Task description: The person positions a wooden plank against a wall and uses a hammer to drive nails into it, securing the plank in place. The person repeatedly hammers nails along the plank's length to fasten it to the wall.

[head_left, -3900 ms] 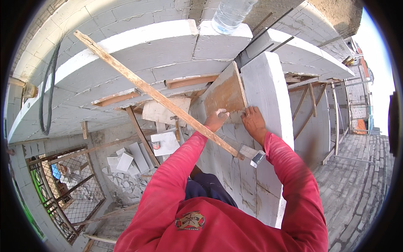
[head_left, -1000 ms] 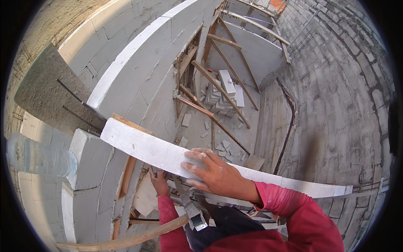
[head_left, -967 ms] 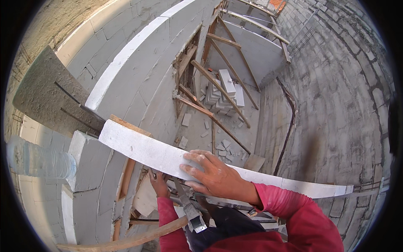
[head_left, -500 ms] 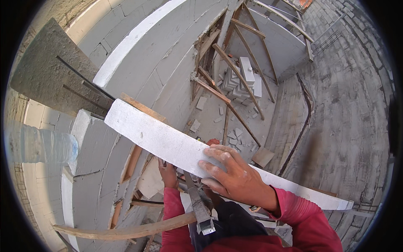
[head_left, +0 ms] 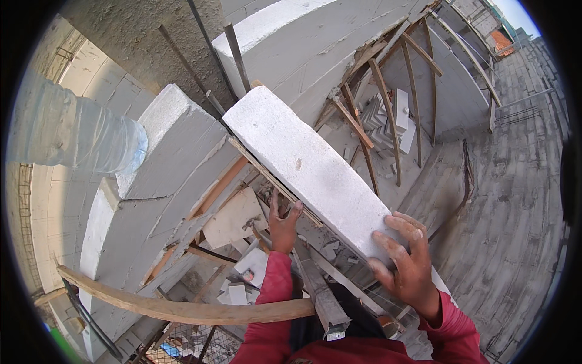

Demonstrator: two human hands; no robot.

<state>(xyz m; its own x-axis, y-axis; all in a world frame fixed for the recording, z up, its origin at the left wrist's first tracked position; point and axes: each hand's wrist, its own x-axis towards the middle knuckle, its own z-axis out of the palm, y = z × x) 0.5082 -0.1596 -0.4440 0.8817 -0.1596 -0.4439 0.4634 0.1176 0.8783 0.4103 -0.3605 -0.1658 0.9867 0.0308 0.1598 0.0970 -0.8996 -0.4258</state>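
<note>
Left hand [head_left: 284, 227], thumb and fingers spread, grasps nothing but touches the thin brown wooden board [head_left: 267, 173] along the long white masonry-block wall [head_left: 303, 161], where even pressure should seat it flush, while the loosely splayed right hand [head_left: 407, 267] rests empty on top.

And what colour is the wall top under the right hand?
The wall top is white, best seen in the head view.

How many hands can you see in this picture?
2: the left hand at the edge of the thin board, the right hand on top of the pale block wall.
</note>
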